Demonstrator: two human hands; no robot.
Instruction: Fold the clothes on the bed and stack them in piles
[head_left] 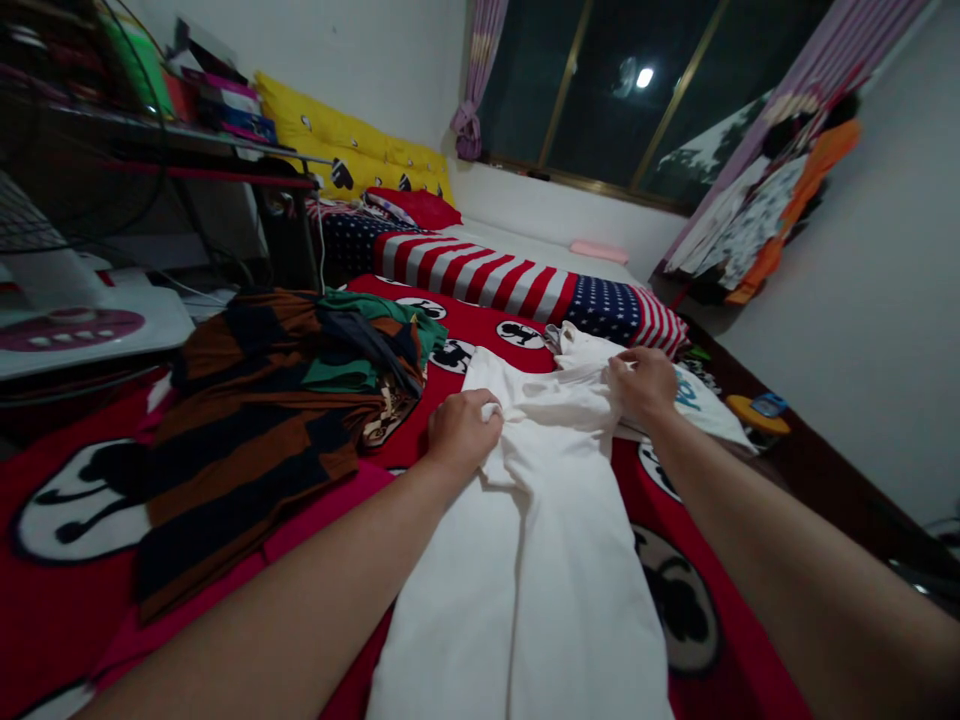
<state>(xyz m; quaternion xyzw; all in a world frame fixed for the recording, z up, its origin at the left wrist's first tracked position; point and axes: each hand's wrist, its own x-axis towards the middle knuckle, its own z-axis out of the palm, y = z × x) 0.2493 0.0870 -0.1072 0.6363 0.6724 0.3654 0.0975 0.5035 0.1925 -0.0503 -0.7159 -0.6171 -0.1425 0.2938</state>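
The white shirt (pixel 540 520) lies flat on the bed (pixel 67 600), on a red blanket with round black-and-white pictures. It is long and smooth at the near end. At the far end, by the sleeves, it is bunched up.

The left hand (pixel 463 432) sits at the left side of the shirt. Its grip is closed on a fold of the white cloth. The right hand (pixel 643 384) is at the right side of the shirt, a little farther up. Its grip is closed too, pinching the cloth near the top.

Left of the shirt, touching nothing white, is a pile of clothes (pixel 285 400) in brown, black and green. It looks loose and not folded. Past the shirt is a striped blanket (pixel 517 280) with stars, and past that a yellow pillow (pixel 337 140) by the wall. Right of the shirt, more clothes hang on the wall (pixel 780 200).

I think the folding has only just begun. The shirt is laid out and the top part is being pulled in, but the long body is not folded at all. The pile to the left looks like it is waiting too.
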